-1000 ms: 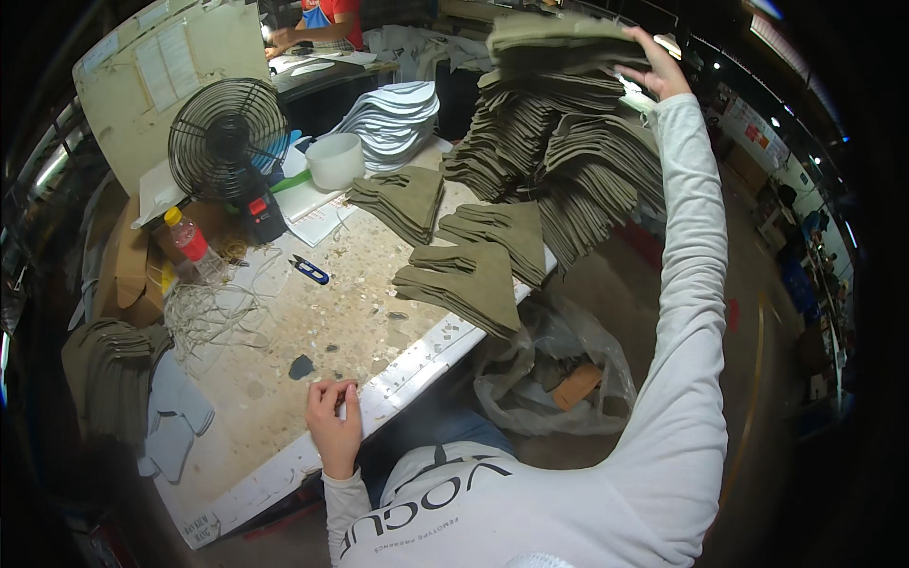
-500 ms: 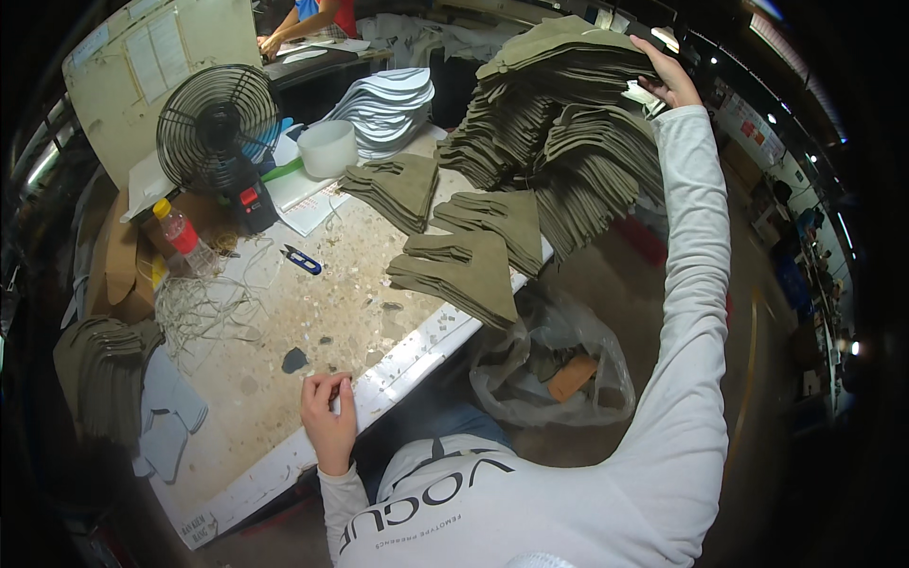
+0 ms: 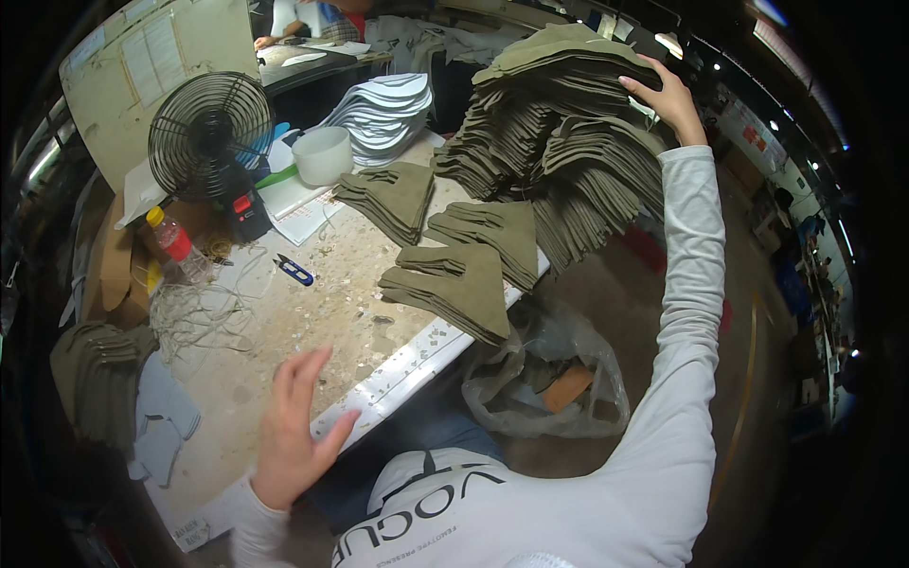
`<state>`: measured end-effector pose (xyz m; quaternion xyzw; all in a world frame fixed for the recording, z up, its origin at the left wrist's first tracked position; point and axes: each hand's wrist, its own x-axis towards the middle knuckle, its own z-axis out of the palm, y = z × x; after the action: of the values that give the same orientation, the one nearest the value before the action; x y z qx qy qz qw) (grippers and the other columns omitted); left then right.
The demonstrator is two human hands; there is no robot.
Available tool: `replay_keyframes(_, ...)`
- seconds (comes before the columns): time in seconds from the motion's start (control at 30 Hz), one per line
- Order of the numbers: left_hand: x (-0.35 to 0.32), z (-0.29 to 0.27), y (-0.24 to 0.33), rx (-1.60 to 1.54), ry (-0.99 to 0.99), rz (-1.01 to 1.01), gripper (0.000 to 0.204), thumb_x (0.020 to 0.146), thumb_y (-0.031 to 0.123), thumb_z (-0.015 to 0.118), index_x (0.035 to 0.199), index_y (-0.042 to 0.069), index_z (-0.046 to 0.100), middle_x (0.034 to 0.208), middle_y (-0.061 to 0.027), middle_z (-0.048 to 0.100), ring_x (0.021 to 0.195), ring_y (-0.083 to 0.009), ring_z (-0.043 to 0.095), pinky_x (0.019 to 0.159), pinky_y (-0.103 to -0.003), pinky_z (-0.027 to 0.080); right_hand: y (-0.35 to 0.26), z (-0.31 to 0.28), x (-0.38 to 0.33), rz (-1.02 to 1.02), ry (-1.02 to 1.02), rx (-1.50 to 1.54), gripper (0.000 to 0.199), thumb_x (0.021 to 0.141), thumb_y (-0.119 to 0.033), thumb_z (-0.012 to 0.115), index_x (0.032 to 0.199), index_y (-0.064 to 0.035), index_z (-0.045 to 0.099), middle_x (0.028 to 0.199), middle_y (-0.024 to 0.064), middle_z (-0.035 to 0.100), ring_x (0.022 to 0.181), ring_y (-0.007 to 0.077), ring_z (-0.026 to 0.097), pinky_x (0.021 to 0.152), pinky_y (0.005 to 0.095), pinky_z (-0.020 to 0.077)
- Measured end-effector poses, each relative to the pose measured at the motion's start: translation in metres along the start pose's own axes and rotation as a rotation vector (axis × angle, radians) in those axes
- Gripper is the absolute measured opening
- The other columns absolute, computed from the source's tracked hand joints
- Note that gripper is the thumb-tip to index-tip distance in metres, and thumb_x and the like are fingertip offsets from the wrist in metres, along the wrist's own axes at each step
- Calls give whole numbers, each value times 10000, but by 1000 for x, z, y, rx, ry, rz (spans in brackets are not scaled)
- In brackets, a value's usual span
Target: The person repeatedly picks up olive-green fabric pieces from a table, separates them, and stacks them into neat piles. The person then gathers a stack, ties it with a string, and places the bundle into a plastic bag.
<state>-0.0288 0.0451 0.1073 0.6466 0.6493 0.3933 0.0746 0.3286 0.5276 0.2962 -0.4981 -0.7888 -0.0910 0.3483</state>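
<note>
My left hand (image 3: 294,440) is raised above the table's front edge, slightly blurred, fingers and thumb apart, holding nothing. My right hand (image 3: 674,102) reaches to the far right. Its thumb and fingers are spread at the edge of a tall pile of olive-green cut pieces (image 3: 559,68), touching the upper layers. Smaller stacks of notched olive pieces lie nearer: one at the front edge (image 3: 454,289), one just behind it (image 3: 497,237) and one farther left (image 3: 393,199).
On the worktable (image 3: 237,398) are thread snips (image 3: 294,273), tangled cord (image 3: 199,317), a bottle (image 3: 175,241), a fan (image 3: 210,137), a white tub (image 3: 323,156) and white pieces (image 3: 383,114). More olive pieces (image 3: 95,379) lie left. A plastic bag (image 3: 544,379) hangs below. Another person works behind.
My left hand has lifted off the table edge, moved left and nearer, and opened from a curl. My right hand has shifted slightly down at the pile, its thumb and fingers now more clearly spread.
</note>
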Motion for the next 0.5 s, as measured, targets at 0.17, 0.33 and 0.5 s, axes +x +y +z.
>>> replay_keyframes(0.17, 203, 44, 53, 51, 218, 778, 792, 753, 173, 776, 1452, 122, 406, 1453, -168, 425, 1312, -368, 453, 1087, -462, 389, -20, -5, -14, 82, -8, 72, 1012, 714, -655, 745, 1456, -52, 414, 1352, 184, 571, 1253, 313, 550, 1039, 379, 428)
replay_keyframes(0.33, 365, 119, 107, 338, 342, 764, 1089, 656, 261, 855, 1535, 230, 213, 1531, -156, 314, 1375, -435, 345, 1084, -519, 375, 10, -42, -58, 185, -162, 600, 840, 925, -542, 590, 1533, -63, 263, 1485, 179, 429, 1390, 268, 383, 1131, 354, 279)
replay_keyframes(0.5, 425, 141, 85, 403, 228, 737, 1148, 628, 176, 859, 1522, 416, 180, 1520, -159, 330, 1212, -391, 549, 988, -516, 484, 56, 12, -68, 238, -329, 732, 652, 962, -452, 584, 1425, -17, 435, 1324, 82, 559, 1196, 151, 501, 1042, 285, 362)
